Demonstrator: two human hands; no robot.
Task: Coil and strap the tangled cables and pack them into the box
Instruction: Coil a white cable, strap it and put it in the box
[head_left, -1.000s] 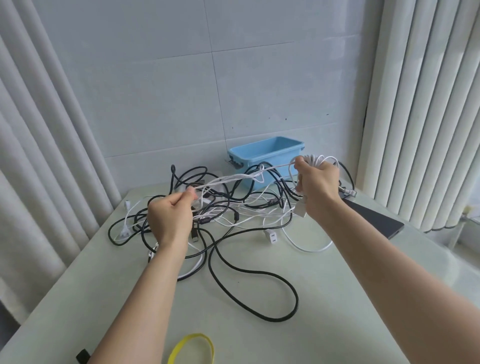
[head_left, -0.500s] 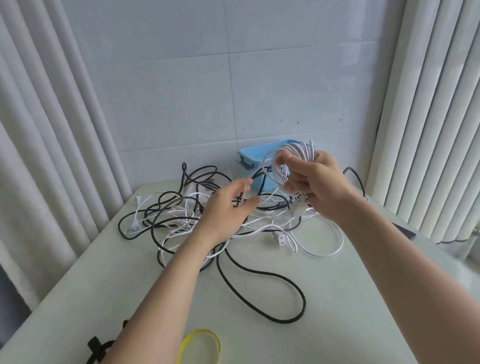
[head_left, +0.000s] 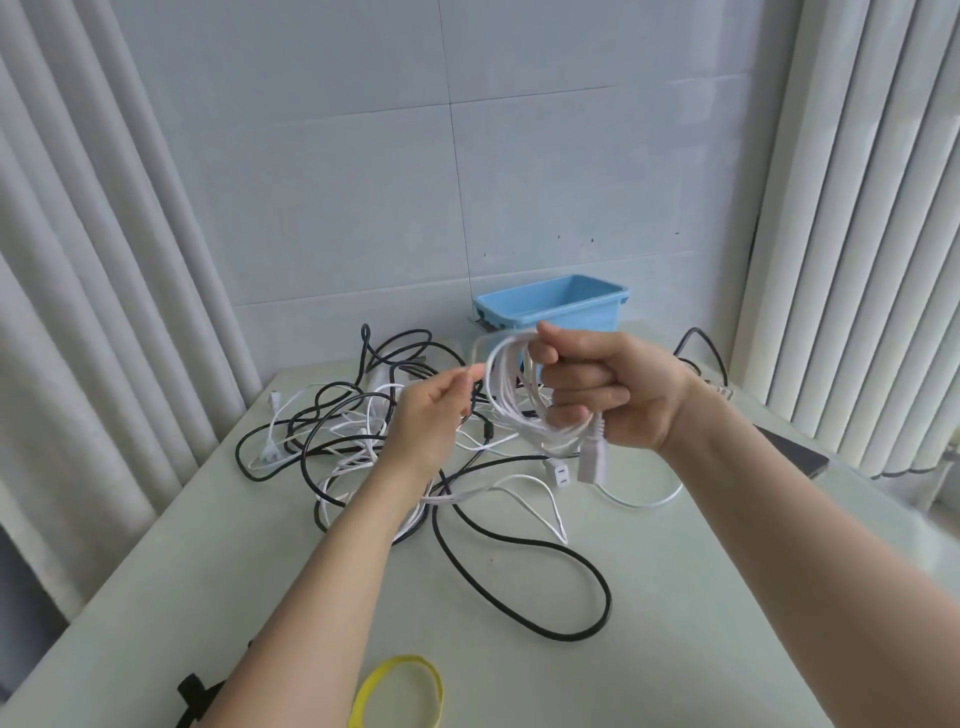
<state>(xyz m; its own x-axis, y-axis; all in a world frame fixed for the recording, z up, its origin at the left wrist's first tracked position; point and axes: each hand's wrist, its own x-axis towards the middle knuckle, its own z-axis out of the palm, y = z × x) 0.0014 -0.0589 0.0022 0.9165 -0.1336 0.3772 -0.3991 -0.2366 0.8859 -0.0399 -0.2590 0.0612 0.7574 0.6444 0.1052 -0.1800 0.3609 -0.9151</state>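
Observation:
My right hand (head_left: 608, 395) is closed around a coil of white cable (head_left: 511, 400), held above the table with its white plug (head_left: 592, 460) hanging below the fist. My left hand (head_left: 434, 415) hovers just left of the coil, fingers loosely curled, holding nothing that I can see. Below both hands lies a tangle of black and white cables (head_left: 363, 441), with one long black loop (head_left: 524, 566) reaching toward me. The blue box (head_left: 550, 306) stands at the back of the table by the wall, open on top.
A yellow strap loop (head_left: 400, 691) lies at the near table edge, with a black strap (head_left: 195, 693) to its left. A dark flat object (head_left: 795, 452) rests at the right edge. Curtains hang on both sides, and the pale table (head_left: 649, 597) ends at the wall.
My right hand has gathered the stretched white cable into a coil and lifted it. My left hand let go of the cable and moved right, close to the coil.

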